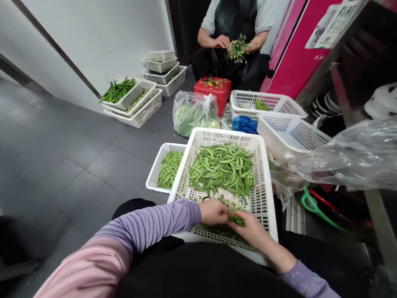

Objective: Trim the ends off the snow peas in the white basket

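A small bunch of green pea pods (236, 220) sits between the hands, above the near end of a white plastic crate (222, 136). The right grip (249, 231) is closed on the bunch, and the left grip (213, 212) is clenched just beside it. A heap of pods (221, 170) fills the crate's middle. A smaller crate (156, 169) of pods stands touching its left side on the tiled floor (77, 165). Farther ahead, a co-worker's hands (222, 41) hold a green sprig (238, 47) above a red box (212, 93).
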The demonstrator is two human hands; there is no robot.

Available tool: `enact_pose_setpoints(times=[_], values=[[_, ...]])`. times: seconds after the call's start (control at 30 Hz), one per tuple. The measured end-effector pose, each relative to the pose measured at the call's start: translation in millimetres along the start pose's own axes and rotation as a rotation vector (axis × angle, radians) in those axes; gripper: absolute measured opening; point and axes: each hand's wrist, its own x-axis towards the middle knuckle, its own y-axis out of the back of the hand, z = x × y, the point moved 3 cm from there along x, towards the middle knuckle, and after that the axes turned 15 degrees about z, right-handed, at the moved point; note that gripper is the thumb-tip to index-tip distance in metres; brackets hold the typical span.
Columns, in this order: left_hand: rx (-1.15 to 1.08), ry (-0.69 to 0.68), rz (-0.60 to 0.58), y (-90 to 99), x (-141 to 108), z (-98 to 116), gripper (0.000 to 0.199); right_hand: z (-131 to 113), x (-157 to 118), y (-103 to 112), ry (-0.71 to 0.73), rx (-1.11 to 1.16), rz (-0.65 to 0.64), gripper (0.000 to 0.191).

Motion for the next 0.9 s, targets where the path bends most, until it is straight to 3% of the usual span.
enact_pose_setpoints(times=[0.1, 0.2, 0.27, 0.33, 0.4, 0.5, 0.6, 0.73, 0.9], values=[[-0.123, 0.290, 0.030, -25.7, -1, -16, 0.030, -9, 2, 10, 0.116, -0.003, 0.231, 0.011], [-0.004, 0.426, -0.042, -45.5, -12, -36, 0.017, -6, 10, 39, 0.010, 0.247, 0.544, 0.017], [0.077, 0.441, -0.034, -43.9, -14, -50, 0.020, -1, 18, 58, -0.110, 0.564, 0.644, 0.020], [0.127, 0.473, 0.098, -29.1, -6, -64, 0.030, 3, 26, 67, -0.227, 0.812, 0.586, 0.022], [0.100, 0.589, 0.266, -9.3, 11, -76, 0.028, 6, 31, 64, -0.339, 0.890, 0.452, 0.022], [0.014, 0.657, 0.315, 7.4, 41, -86, 0.032, 10, 29, 45, -0.483, 0.879, 0.304, 0.023], [-0.005, 0.666, 0.307, 6.3, 52, -86, 0.028, 22, 26, 27, -0.616, 0.836, 0.281, 0.013], [-0.140, 0.658, 0.328, -9.5, 28, -65, 0.026, 36, 25, 14, -0.723, 0.797, 0.258, 0.006], [-0.386, 0.407, 0.384, -20.4, -8, -14, 0.031, 29, 22, 3, -0.689, 0.803, 0.109, 0.005]])
